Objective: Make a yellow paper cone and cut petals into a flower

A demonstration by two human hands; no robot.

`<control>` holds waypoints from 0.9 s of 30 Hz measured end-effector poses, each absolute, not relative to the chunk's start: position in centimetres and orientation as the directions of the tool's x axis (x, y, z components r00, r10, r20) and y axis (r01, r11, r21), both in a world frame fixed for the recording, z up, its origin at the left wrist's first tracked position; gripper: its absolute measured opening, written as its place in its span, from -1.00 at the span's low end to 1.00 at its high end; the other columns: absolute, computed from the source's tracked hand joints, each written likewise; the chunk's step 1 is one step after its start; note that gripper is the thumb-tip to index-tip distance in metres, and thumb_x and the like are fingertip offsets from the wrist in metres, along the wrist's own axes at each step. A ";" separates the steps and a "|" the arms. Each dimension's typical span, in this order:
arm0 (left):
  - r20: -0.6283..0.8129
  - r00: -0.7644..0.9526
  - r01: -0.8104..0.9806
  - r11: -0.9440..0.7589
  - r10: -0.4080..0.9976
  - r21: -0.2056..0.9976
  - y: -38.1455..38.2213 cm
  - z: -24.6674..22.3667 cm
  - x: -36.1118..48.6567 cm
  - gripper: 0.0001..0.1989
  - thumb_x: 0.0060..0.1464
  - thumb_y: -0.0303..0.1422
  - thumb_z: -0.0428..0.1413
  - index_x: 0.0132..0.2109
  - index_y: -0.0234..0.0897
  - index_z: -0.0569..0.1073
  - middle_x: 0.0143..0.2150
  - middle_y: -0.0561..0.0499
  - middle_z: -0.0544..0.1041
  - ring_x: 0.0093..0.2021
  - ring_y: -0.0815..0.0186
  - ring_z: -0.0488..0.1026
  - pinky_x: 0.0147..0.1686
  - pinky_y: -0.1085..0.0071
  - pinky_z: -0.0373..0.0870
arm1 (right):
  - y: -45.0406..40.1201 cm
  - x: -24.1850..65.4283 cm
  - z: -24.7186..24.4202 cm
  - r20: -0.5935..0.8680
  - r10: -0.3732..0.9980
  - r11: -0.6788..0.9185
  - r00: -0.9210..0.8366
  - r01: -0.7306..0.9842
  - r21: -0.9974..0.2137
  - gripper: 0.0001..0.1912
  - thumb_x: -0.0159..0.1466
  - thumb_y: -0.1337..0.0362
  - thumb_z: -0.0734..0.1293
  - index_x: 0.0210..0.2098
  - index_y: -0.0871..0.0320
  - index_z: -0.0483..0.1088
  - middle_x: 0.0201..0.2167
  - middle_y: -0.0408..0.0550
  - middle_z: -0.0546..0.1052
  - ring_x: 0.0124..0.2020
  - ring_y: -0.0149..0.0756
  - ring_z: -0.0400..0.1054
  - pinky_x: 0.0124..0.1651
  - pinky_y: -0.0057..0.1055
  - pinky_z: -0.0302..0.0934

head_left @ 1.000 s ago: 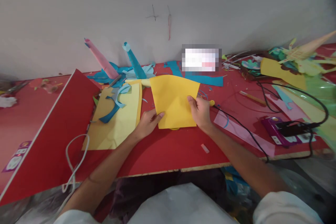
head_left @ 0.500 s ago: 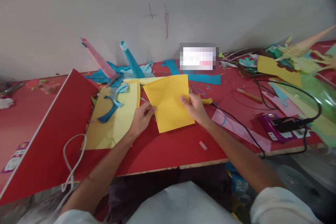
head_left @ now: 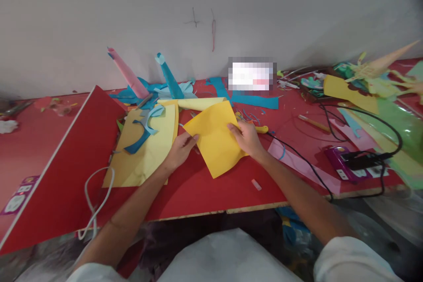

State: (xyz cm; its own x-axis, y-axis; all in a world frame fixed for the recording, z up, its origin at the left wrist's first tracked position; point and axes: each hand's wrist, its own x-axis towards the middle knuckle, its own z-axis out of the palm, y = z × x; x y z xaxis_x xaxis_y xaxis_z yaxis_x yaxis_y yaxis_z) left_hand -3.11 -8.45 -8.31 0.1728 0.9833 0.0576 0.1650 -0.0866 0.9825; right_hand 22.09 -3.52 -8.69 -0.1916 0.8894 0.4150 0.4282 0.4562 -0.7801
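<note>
Sheet (head_left: 216, 145), yellow | left fingers (head_left: 192, 142): closed, pinching left edge | right fingers (head_left: 234, 130): closed, gripping right edge

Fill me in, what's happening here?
The person's left hand holds a yellow sheet by its left side, the right hand by its right side, tilted over a red table. To the left, blue scraps lie on paler yellow paper. A small pink block lies near the front edge.
</note>
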 end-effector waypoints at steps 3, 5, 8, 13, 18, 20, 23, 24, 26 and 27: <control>0.087 0.077 0.195 -0.100 0.993 0.976 -8.2 -7.9 -3.5 -0.47 0.24 0.15 0.20 -0.37 -0.25 0.42 -0.46 0.02 0.54 -0.49 0.30 0.51 -0.43 0.35 0.58 | -3.3 22.1 -8.7 0.395 0.891 0.453 -0.222 0.429 -0.781 -0.33 0.41 -0.39 0.15 -0.51 0.04 0.14 -0.65 -0.20 0.23 -0.57 -0.35 0.07 -0.46 -0.35 -0.08; 0.095 0.002 0.216 -0.094 0.995 0.972 -8.0 -7.9 -3.7 -0.45 0.21 0.17 0.21 -0.40 -0.23 0.40 -0.51 0.04 0.50 -0.51 0.30 0.49 -0.46 0.36 0.54 | -3.2 22.2 -8.8 0.383 0.892 0.452 -0.241 0.427 -0.783 -0.32 0.40 -0.40 0.15 -0.51 0.04 0.15 -0.64 -0.19 0.26 -0.57 -0.35 0.08 -0.45 -0.35 -0.08; 0.106 -0.076 0.208 -0.088 0.991 0.974 -7.8 -8.1 -4.1 -0.44 0.19 0.19 0.22 -0.40 -0.23 0.39 -0.50 0.05 0.50 -0.49 0.29 0.51 -0.44 0.36 0.52 | -3.1 22.3 -8.9 0.370 0.893 0.448 -0.256 0.428 -0.785 -0.31 0.40 -0.41 0.16 -0.52 0.04 0.13 -0.65 -0.20 0.24 -0.57 -0.35 0.06 -0.45 -0.34 -0.11; 0.097 -0.102 0.153 -0.081 0.990 0.985 -7.7 -8.3 -4.1 -0.50 0.18 0.12 0.26 -0.37 -0.23 0.42 -0.45 0.06 0.49 -0.48 0.28 0.54 -0.43 0.34 0.56 | -3.2 22.4 -8.8 0.364 0.892 0.448 -0.268 0.424 -0.787 -0.31 0.40 -0.41 0.15 -0.52 0.04 0.11 -0.65 -0.20 0.23 -0.56 -0.35 0.08 -0.44 -0.34 -0.12; 0.095 -0.120 0.095 -0.084 0.988 0.992 -7.5 -8.1 -4.3 -0.61 0.19 0.02 0.26 -0.18 -0.25 0.54 -0.34 0.03 0.56 -0.43 0.29 0.53 -0.44 0.35 0.60 | -3.3 22.4 -8.7 0.351 0.890 0.449 -0.290 0.429 -0.784 -0.31 0.41 -0.41 0.15 -0.50 0.05 0.14 -0.65 -0.22 0.23 -0.57 -0.36 0.09 -0.44 -0.36 -0.10; 0.113 -0.120 0.130 -0.098 0.986 0.987 -7.5 -8.0 -4.6 -0.63 0.21 -0.01 0.25 -0.20 -0.26 0.56 -0.35 0.02 0.56 -0.42 0.30 0.52 -0.43 0.37 0.60 | -3.3 22.3 -8.8 0.354 0.890 0.449 -0.286 0.430 -0.783 -0.30 0.40 -0.42 0.15 -0.51 0.05 0.11 -0.65 -0.23 0.20 -0.58 -0.37 0.06 -0.44 -0.35 -0.11; 0.145 -0.149 0.178 -0.118 0.978 0.977 -7.5 -8.1 -4.8 -0.65 0.23 -0.04 0.24 -0.22 -0.28 0.57 -0.37 0.02 0.55 -0.42 0.31 0.53 -0.43 0.41 0.59 | -3.3 22.1 -9.0 0.359 0.890 0.451 -0.280 0.435 -0.779 -0.27 0.39 -0.44 0.13 -0.54 0.04 0.05 -0.67 -0.23 0.15 -0.59 -0.39 0.01 -0.45 -0.35 -0.14; 0.154 -0.162 0.188 -0.123 0.975 0.974 -7.6 -8.1 -4.7 -0.65 0.23 -0.04 0.24 -0.22 -0.28 0.57 -0.38 0.02 0.55 -0.43 0.32 0.53 -0.43 0.42 0.58 | -3.4 22.1 -9.0 0.358 0.890 0.452 -0.282 0.436 -0.779 -0.26 0.38 -0.45 0.13 -0.55 0.04 0.03 -0.67 -0.24 0.14 -0.59 -0.39 0.00 -0.45 -0.35 -0.14; 0.170 -0.181 0.199 -0.133 0.969 0.971 -7.7 -8.0 -4.5 -0.63 0.24 -0.03 0.24 -0.24 -0.29 0.56 -0.42 0.04 0.53 -0.47 0.34 0.51 -0.45 0.43 0.56 | -3.5 22.0 -8.9 0.360 0.888 0.454 -0.285 0.435 -0.777 -0.26 0.38 -0.46 0.12 -0.56 0.04 0.02 -0.68 -0.24 0.13 -0.59 -0.40 -0.02 -0.46 -0.35 -0.15; 0.173 -0.188 0.194 -0.136 0.967 0.971 -7.8 -8.0 -4.3 -0.61 0.24 -0.01 0.24 -0.25 -0.30 0.56 -0.44 0.04 0.53 -0.49 0.35 0.50 -0.46 0.43 0.55 | -3.5 22.1 -8.8 0.364 0.887 0.457 -0.284 0.434 -0.776 -0.25 0.38 -0.46 0.12 -0.56 0.04 0.02 -0.68 -0.24 0.12 -0.59 -0.41 -0.02 -0.46 -0.35 -0.15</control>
